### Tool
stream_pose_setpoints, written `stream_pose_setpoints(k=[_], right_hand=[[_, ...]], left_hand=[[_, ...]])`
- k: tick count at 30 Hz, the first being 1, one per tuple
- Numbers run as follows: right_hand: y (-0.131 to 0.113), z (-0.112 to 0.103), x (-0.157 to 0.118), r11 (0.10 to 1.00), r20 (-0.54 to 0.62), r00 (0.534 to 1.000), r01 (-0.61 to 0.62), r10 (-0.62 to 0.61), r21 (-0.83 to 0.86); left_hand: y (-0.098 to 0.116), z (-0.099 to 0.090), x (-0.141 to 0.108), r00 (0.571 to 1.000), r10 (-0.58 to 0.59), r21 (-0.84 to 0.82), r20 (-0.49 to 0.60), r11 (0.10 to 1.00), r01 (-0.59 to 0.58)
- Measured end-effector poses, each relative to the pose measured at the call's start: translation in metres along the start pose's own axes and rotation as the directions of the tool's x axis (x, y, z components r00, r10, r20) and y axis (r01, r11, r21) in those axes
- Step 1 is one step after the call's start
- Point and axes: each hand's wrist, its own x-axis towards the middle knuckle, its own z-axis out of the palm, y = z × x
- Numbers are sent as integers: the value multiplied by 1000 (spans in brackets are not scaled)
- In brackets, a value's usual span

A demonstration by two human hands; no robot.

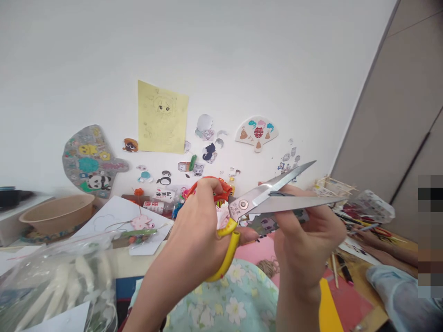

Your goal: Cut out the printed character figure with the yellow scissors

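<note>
Scissors [244, 204] of smooth steel stand open; left hand [199, 221] grips curved yellow handle [230, 258], right hand's [304, 235] fingers hold flat printed piece [268, 223].

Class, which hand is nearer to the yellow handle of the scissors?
Left. The left hand is on the yellow handle; the right hand is farther off, beside the blades.

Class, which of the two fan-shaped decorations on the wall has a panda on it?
The grey fan at the far left, with a panda near its bottom; the white fan, right of the yellow sheet, bears a red symbol instead.
</note>
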Motion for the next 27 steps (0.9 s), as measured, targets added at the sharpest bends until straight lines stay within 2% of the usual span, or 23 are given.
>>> stream_pose_setpoints(k=[5, 9, 13, 16, 19, 25, 27], right_hand=[[-3, 0, 1, 999, -1, 1000, 10, -10, 37], [-9, 0, 2, 995, 50, 997, -69, 66, 74], [-14, -1, 1, 988, 128, 982, -143, 135, 52], [-13, -3, 2, 988, 229, 961, -156, 152, -1], [-14, -3, 3, 987, 308, 938, -158, 160, -32], [-18, -1, 3, 973, 411, 882, -216, 232, -86], [-18, 0, 3, 971, 421, 876, -227, 238, -75]], left_hand=[[-7, -4, 1, 1000, -6, -44, 11, 999, 6], [-7, -6, 3, 1000, -4, -218, 22, 976, 9], [4, 0, 4, 997, -34, -479, -70, 878, -3], [11, 6, 4, 989, -42, -605, -142, 794, -54], [12, 11, 4, 980, -29, -659, -197, 744, -110], [9, 12, 5, 980, -49, -699, -193, 707, -103], [10, 12, 7, 976, -52, -717, -212, 687, -119]])
